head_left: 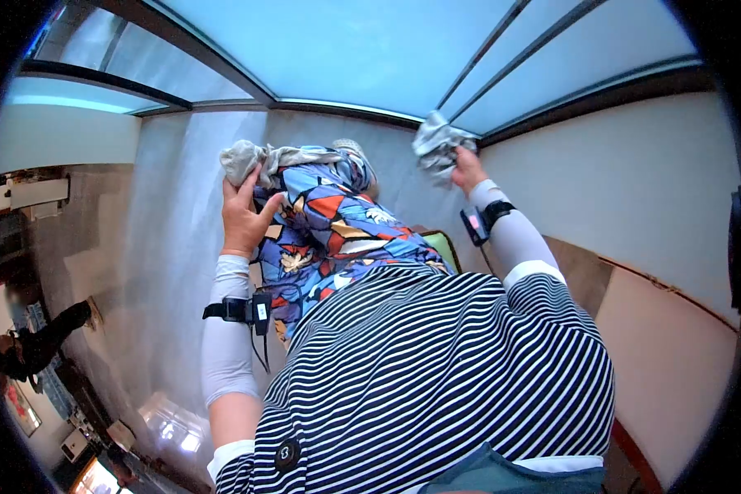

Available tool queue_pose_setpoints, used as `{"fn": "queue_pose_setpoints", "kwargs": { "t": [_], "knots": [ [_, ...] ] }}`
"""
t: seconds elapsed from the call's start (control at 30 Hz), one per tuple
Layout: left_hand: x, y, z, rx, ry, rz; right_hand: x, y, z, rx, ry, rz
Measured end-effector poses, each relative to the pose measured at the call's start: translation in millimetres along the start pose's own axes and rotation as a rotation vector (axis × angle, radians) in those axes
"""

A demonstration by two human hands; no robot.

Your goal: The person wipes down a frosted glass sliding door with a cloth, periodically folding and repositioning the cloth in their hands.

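Note:
My right hand (469, 170) grips a crumpled grey cloth (438, 148) near the lower frame of a frosted glass panel (346, 49). The cloth looks slightly blurred and lies close to the dark frame's corner. My left hand (245, 216) is over my knee in patterned trousers (329, 206), its fingers spread against a second light grey cloth (243, 161). Part of that cloth drapes across the knee. Whether the left fingers grip it or only rest on it is hard to tell, but they touch its lower edge.
Dark metal frame bars (469, 78) cross the glass. A white wall (609, 165) stands at the right. A green-topped seat (442, 247) shows beside my thigh. Another person (49, 337) in dark clothes is at the far left, on the shiny grey floor (165, 247).

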State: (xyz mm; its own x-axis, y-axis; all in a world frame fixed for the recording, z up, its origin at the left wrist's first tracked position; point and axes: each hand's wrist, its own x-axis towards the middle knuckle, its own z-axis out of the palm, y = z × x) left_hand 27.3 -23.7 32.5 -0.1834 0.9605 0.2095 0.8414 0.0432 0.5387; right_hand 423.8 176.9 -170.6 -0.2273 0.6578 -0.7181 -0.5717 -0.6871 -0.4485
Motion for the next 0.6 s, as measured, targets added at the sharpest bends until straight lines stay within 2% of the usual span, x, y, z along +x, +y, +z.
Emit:
{"fn": "queue_pose_setpoints", "kwargs": {
  "t": [0.07, 0.1, 0.23, 0.27, 0.33, 0.47, 0.5, 0.6],
  "knots": [
    [-5.3, -2.5, 4.8, 0.017, -0.094, -0.036, 36.5, -26.0, -41.8, 0.121, 0.111, -0.153],
    [-7.2, -4.3, 6.1, 0.132, -0.072, 0.022, 37.9, -39.6, -56.7, 0.115, 0.119, -0.148],
    [-5.7, -6.5, 8.2, 0.162, -0.084, 0.002, 49.9, -82.7, -104.9, -1.719, 0.557, -0.608],
    [-5.1, -9.2, 8.7, 0.157, -0.084, -0.012, 62.2, -88.3, -113.9, -1.733, 0.551, -0.605],
    [-4.6, -15.9, 9.1, 0.154, -0.096, -0.053, 84.9, -89.4, -115.0, -1.910, 0.650, -0.360],
    [-5.9, -28.7, 12.3, 0.135, -0.128, -0.083, 104.7, -63.8, -88.1, -1.729, 0.573, -0.456],
    [-6.9, -30.7, 12.9, 0.135, -0.127, -0.091, 114.8, -56.8, -77.6, -1.781, 0.569, -0.345],
    [-7.8, -36.5, 13.1, 0.119, -0.145, -0.119, 177.9, -15.4, -82.3, -1.917, 0.402, -0.371]
  ]
}}
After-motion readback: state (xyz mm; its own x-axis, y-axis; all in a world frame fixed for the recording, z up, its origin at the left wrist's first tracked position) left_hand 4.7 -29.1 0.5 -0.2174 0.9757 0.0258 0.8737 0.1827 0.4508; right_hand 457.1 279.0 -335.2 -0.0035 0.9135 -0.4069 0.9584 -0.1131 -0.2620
